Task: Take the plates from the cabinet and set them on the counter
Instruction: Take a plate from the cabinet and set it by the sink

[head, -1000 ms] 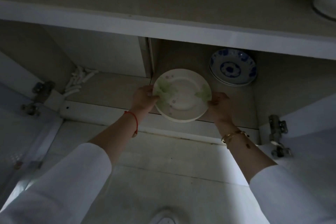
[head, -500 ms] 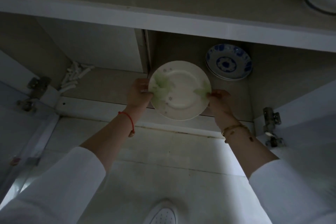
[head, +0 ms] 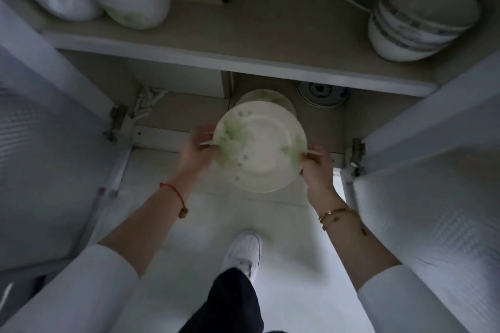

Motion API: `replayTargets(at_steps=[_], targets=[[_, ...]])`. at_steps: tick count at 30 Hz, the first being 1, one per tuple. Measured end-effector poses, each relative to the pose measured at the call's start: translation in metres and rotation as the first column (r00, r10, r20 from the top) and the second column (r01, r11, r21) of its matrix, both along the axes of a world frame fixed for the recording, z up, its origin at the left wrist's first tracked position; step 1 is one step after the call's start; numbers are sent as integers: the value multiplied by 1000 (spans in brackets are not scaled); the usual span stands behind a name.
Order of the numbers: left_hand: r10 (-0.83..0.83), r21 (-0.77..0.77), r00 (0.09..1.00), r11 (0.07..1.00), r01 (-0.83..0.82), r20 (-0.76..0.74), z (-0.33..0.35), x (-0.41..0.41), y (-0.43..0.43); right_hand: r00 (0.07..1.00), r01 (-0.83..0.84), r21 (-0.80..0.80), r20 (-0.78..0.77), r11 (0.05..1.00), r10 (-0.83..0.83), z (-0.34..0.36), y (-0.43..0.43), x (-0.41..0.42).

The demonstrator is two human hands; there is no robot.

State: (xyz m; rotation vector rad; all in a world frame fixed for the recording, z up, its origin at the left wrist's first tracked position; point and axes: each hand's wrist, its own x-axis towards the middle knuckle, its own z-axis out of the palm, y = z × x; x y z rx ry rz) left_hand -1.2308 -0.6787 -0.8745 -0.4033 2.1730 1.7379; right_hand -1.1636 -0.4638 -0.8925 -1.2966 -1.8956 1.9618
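Pinching the round white green-leafed ceramic plate (head: 259,149) between left hand (head: 196,150) and right hand (head: 318,169), I've a matching plate (head: 266,98) and blue-patterned plates (head: 322,92) left shelved.

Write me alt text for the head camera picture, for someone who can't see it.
A person's left hand and right hand hold a white plate with green print by opposite edges, in front of an open cabinet. A matching plate and a blue-patterned plate sit on the lower shelf behind it; stacked bowls stand on the shelf above.
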Motion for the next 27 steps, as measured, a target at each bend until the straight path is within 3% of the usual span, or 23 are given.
replayTargets(at_steps=[6, 11, 16, 27], targets=[[3, 10, 1000, 1000, -3, 30, 111, 73, -24, 998, 23, -21, 54, 1000, -22, 106, -26, 75], [48, -12, 997, 999, -47, 53, 226, 124, -36, 999, 24, -39, 28, 999, -22, 226, -46, 131], [41, 74, 998, 996, -45, 56, 358, 162, -48, 997, 62, -74, -36, 995, -65, 366, -58, 182], [-184, 163, 971, 965, 208, -153, 622, 259, -47, 968, 203, -93, -130, 975, -214, 633, -62, 313]])
